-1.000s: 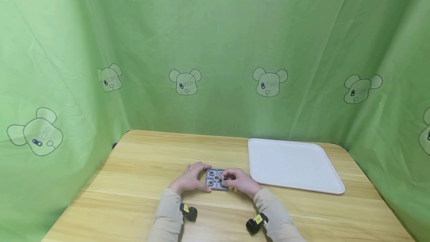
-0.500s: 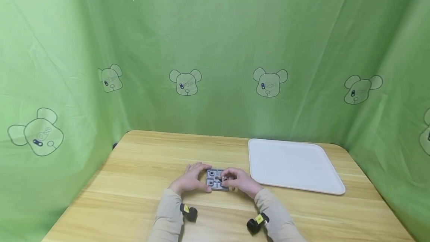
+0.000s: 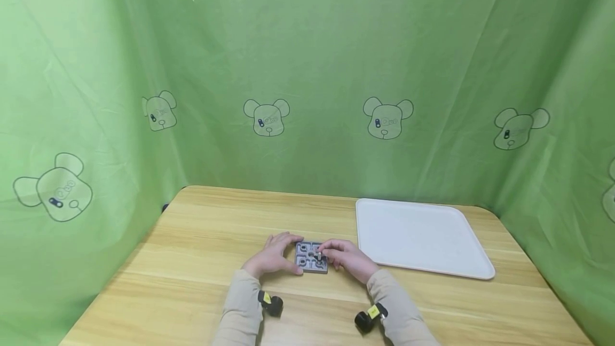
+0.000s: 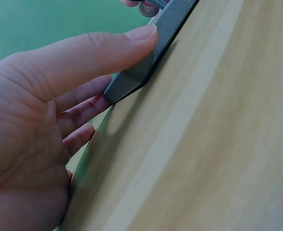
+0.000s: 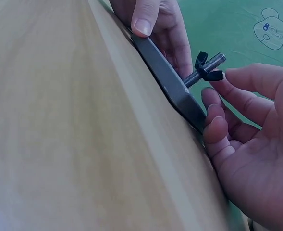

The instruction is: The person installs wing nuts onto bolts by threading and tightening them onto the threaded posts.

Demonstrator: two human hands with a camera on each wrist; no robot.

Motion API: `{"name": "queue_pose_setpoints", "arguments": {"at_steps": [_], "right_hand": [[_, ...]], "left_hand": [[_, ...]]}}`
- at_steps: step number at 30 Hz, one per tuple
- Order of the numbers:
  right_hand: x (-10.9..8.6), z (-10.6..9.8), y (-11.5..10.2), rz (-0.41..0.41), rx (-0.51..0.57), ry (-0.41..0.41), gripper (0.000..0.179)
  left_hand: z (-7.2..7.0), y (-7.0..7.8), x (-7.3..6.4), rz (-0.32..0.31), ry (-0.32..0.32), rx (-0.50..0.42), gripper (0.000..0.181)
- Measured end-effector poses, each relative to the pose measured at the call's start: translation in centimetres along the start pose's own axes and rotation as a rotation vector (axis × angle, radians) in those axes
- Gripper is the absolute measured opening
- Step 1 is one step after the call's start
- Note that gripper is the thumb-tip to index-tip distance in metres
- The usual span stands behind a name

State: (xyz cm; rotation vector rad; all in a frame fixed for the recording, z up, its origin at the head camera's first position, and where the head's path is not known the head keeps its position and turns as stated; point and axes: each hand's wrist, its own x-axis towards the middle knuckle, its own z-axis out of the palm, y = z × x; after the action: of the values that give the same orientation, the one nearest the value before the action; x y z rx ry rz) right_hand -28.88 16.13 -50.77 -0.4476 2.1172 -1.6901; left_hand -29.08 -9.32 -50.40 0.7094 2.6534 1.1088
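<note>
A square grey plate with recesses and holes lies flat on the table. My left hand holds it by the left side, thumb on the near edge and fingers round the far corner. From the plate's right part rises a threaded bolt, carrying a black wing nut partway along its length. My right hand is at the wing nut, thumb and index fingertips at one wing, apparently pinching it. Its other fingers are curled beside the plate's edge.
A white tray lies at the back right of the wooden table. Green curtains with bear-head prints hang behind and at both sides. Both sleeves carry small black wrist cameras.
The right hand has drawn slightly to the right, and its fingers have shifted so the bolt and wing nut show more. The left hand and plate stay nearly still.
</note>
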Motion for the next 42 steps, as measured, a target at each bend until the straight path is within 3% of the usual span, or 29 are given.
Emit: {"name": "queue_pose_setpoints", "arguments": {"at_steps": [22, 42], "right_hand": [[-0.3, 0.3, -0.7, -0.042, -0.072, -0.014, 0.035], [-0.2, 1.3, -1.1, 0.003, -0.194, 0.095, 0.026]], "left_hand": [[0.0, 0.1, -0.1, -0.007, 0.0, 0.017, 0.088], [-0.1, 0.3, -0.2, -0.002, -0.005, 0.003, 0.088]]}}
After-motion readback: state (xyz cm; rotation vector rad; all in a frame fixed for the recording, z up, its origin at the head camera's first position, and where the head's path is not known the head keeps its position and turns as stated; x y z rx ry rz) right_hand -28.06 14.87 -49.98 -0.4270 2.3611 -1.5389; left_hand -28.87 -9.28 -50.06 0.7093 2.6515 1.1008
